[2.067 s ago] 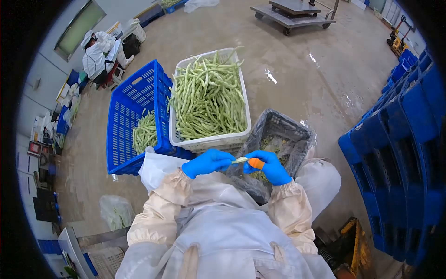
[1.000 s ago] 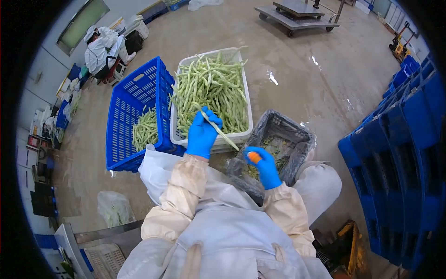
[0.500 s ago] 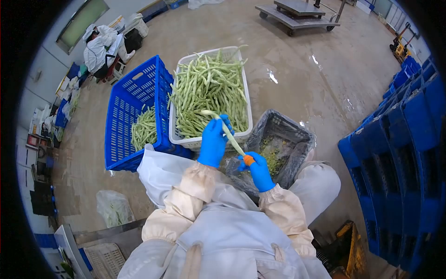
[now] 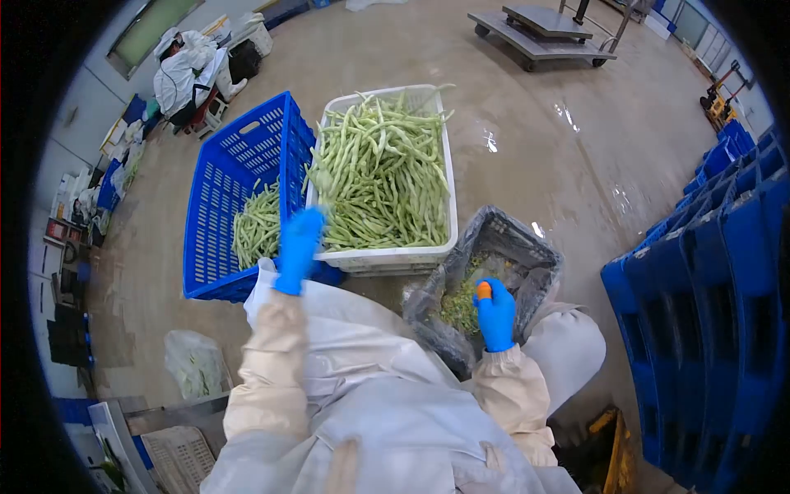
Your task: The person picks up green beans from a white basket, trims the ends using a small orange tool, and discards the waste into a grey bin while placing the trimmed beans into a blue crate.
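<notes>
My left hand (image 4: 300, 245), in a blue glove and smeared by motion, is at the near right corner of the blue crate (image 4: 216, 185); no bean shows in it. Green beans (image 4: 257, 227) lie inside that crate. Right of it, the white crate (image 4: 451, 193) is heaped with long green beans (image 4: 383, 169). My right hand (image 4: 496, 317), also blue-gloved, has its fingers curled over the bin lined with dark plastic (image 4: 539, 247). A small orange piece (image 4: 484, 291) shows at its fingertips; I cannot tell whether it is held or worn. Green and yellowish scraps (image 4: 461, 305) lie in the bin.
Blue pallets (image 4: 699, 313) are stacked along the right. A metal platform cart (image 4: 543, 41) stands on the wet floor ahead. Far left, a person in white (image 4: 185, 74) sits by the wall. A clear plastic bag (image 4: 196, 364) lies on the floor at left.
My left hand has moved left from in front of the white crate to the blue crate's edge. The bean held between both hands is out of sight. My right hand has shifted right.
</notes>
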Action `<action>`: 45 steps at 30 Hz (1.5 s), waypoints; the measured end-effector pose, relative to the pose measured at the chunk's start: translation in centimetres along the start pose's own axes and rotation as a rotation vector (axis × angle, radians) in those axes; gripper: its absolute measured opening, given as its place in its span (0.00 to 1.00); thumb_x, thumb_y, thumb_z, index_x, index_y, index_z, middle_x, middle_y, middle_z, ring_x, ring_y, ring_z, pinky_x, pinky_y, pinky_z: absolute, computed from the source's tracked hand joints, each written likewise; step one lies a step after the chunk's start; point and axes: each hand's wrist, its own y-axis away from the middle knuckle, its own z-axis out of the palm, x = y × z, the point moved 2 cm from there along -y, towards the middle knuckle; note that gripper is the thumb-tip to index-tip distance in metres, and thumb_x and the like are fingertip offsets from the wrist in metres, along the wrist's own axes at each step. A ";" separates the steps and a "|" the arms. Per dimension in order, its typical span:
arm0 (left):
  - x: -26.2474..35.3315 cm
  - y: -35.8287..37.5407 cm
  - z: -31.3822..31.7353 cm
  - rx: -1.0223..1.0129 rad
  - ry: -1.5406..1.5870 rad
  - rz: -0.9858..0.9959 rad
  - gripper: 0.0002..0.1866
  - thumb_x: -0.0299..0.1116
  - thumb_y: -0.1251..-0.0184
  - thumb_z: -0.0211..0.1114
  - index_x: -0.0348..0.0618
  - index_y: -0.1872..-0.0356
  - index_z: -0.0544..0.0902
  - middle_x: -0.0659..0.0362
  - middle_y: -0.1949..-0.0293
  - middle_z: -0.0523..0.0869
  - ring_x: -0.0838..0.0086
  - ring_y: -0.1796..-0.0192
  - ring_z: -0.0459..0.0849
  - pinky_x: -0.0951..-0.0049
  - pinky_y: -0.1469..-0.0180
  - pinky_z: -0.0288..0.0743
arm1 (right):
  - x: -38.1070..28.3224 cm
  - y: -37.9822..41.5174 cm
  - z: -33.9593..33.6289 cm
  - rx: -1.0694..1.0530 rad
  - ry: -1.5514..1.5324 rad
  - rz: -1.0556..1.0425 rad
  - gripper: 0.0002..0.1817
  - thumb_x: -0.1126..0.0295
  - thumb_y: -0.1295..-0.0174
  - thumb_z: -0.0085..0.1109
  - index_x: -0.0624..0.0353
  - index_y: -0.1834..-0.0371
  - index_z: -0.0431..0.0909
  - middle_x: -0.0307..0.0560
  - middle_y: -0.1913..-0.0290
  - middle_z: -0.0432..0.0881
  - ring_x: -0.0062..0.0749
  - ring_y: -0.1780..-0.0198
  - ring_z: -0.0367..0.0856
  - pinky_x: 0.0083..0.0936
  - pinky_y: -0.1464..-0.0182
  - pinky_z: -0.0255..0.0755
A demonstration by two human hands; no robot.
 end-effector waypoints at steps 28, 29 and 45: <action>-5.2 -2.1 5.9 -0.471 -0.511 0.004 0.11 0.27 0.42 0.57 0.34 0.59 0.80 0.60 0.78 0.79 0.80 0.73 0.77 0.78 0.68 0.72 | 0.6 -1.5 3.1 -0.036 -0.189 0.185 0.13 0.69 0.40 0.56 0.65 0.56 0.75 0.46 0.62 0.81 0.31 0.59 0.78 0.24 0.59 0.73; -3.1 0.1 5.8 -0.476 -0.513 0.005 0.11 0.27 0.42 0.57 0.34 0.59 0.80 0.60 0.78 0.79 0.80 0.73 0.77 0.78 0.68 0.72 | 0.1 -1.5 3.2 -0.032 -0.191 0.188 0.13 0.69 0.40 0.56 0.65 0.56 0.75 0.46 0.62 0.81 0.31 0.59 0.78 0.24 0.59 0.73; 2.6 10.0 11.7 -0.537 -0.443 0.479 0.13 0.27 0.43 0.62 0.40 0.56 0.79 0.50 0.62 0.82 0.57 0.61 0.80 0.65 0.59 0.74 | -6.6 0.5 0.5 -0.366 -0.759 0.119 0.13 0.76 0.38 0.52 0.67 0.51 0.73 0.48 0.57 0.79 0.28 0.55 0.78 0.23 0.51 0.72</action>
